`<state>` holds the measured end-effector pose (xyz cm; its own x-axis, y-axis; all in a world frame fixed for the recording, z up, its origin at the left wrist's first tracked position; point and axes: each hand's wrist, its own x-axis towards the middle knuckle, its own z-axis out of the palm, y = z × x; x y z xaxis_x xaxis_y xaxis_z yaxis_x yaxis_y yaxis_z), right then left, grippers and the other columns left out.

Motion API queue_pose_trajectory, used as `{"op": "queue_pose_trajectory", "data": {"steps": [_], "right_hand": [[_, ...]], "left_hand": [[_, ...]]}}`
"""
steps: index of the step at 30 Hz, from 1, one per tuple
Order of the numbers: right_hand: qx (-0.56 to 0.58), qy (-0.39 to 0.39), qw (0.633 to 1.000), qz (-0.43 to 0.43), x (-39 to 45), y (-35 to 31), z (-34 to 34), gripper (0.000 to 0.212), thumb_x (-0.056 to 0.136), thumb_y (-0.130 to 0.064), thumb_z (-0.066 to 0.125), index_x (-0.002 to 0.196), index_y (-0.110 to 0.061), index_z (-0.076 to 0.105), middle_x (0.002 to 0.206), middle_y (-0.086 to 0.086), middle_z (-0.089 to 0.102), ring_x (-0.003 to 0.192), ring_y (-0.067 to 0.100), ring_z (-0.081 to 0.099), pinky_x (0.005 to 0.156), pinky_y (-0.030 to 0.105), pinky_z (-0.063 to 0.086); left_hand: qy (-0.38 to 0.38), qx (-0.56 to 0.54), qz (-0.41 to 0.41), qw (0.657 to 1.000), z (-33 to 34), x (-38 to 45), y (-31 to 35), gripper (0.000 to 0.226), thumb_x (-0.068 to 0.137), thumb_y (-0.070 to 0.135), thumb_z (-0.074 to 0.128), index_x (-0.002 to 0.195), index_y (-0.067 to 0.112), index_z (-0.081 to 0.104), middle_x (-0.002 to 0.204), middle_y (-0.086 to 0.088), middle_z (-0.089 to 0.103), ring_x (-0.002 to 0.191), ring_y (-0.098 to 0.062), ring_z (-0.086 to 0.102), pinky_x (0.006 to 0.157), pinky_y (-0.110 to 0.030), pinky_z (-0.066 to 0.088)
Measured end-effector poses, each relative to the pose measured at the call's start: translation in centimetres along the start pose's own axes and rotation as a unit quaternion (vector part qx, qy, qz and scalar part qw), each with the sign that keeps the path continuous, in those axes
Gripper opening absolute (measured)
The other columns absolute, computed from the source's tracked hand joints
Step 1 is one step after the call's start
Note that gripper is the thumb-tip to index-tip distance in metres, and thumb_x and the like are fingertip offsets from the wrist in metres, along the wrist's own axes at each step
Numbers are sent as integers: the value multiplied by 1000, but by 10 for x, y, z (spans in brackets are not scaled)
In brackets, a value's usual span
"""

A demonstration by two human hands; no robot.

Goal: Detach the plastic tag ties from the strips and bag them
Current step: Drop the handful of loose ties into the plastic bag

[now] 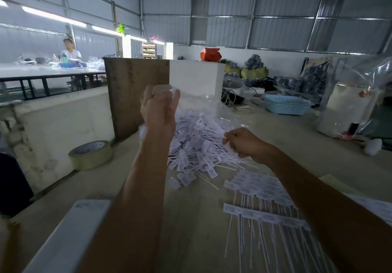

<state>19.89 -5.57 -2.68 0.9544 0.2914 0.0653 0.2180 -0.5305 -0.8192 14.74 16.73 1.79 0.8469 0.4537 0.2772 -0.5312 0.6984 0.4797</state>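
A clear plastic bag [214,107] lies open over a heap of loose white tag ties [195,143] in the middle of the table. My left hand [159,111] is raised and grips the bag's upper rim. Lower and to the right, my right hand [246,143] pinches the bag's other edge beside the heap. Several undetached strips of tag ties [263,202] lie flat near the front right, under my right forearm.
A roll of tape [91,155] sits at the table's left edge. A brown board [135,94] and white block [197,77] stand behind the heap. A blue basket [286,104] and a large bagged object [352,103] are at right. A white strip [67,236] lies front left.
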Motion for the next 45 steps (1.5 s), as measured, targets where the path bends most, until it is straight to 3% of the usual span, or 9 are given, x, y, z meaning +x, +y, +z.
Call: {"op": "queue_pose_trajectory", "data": {"steps": [3, 5, 11, 13, 17, 20, 30, 38, 45], "right_hand": [[7, 3, 1000, 2, 8, -6, 5, 37, 106, -25, 43, 84, -5, 64, 59, 4, 37, 46, 13, 25, 46, 23, 21], [-15, 8, 1000, -13, 9, -7, 11, 37, 106, -26, 42, 86, -3, 65, 60, 5, 39, 46, 13, 27, 46, 23, 22], [-136, 32, 987, -74, 7, 5, 19, 37, 105, -24, 42, 82, -9, 67, 74, -1, 59, 44, 2, 45, 45, 16, 33], [-143, 22, 987, -70, 8, 10, 15, 38, 105, -23, 42, 80, -9, 67, 78, 6, 62, 44, 6, 44, 43, 16, 34], [-74, 40, 996, -33, 11, 17, 8, 38, 105, -26, 44, 85, -6, 69, 70, 10, 55, 45, 15, 41, 43, 22, 33], [-290, 95, 949, -85, 15, 16, 23, 34, 107, -25, 36, 105, -4, 61, 101, 20, 65, 86, 33, 63, 72, 35, 45], [-334, 213, 918, -10, 60, -27, 14, 30, 103, -17, 40, 131, -12, 51, 130, 9, 56, 120, 26, 54, 97, 36, 44], [-514, 67, 851, 89, 74, 7, 14, 45, 97, -23, 43, 140, -10, 40, 143, 13, 40, 133, 34, 35, 102, 56, 36], [-385, 75, 918, -55, 42, -11, 5, 44, 98, -16, 47, 140, -4, 42, 145, 18, 44, 135, 35, 41, 108, 39, 34]], "left_hand": [[-3, 271, 23, 962, -14, -2, -18, 77, 87, 32, 64, 154, 17, 29, 139, -13, 51, 118, -29, 58, 100, -42, 51], [-36, 554, 90, 827, -23, -1, -40, 66, 96, 31, 59, 154, 32, 28, 147, -14, 47, 118, -26, 58, 88, -33, 53], [-77, 729, 96, 673, -39, 5, -67, 43, 103, 32, 48, 146, 26, 48, 133, -12, 63, 117, -28, 61, 94, -32, 46], [-19, 702, 123, 702, -35, 9, -60, 36, 101, 21, 51, 135, 19, 60, 130, -11, 65, 114, -25, 63, 96, -36, 51], [4, 413, 53, 909, -25, 13, -41, 43, 91, 6, 64, 132, 0, 57, 129, -17, 63, 117, -30, 62, 104, -51, 48], [-6, 204, -12, 979, -15, 12, -31, 51, 90, -4, 65, 138, -4, 49, 141, -15, 52, 118, -23, 62, 104, -46, 48], [-82, 109, -59, 989, 0, -1, -16, 60, 90, -8, 62, 142, -16, 32, 128, -27, 60, 113, -26, 67, 101, -39, 52], [-104, 128, -59, 985, 14, -4, -18, 60, 93, -7, 58, 146, -8, 32, 147, -28, 42, 108, -29, 69, 101, -44, 51], [-72, 214, -17, 974, 12, -4, -17, 55, 92, -4, 62, 144, 5, 43, 136, -27, 51, 111, -37, 66, 97, -40, 54]]}}
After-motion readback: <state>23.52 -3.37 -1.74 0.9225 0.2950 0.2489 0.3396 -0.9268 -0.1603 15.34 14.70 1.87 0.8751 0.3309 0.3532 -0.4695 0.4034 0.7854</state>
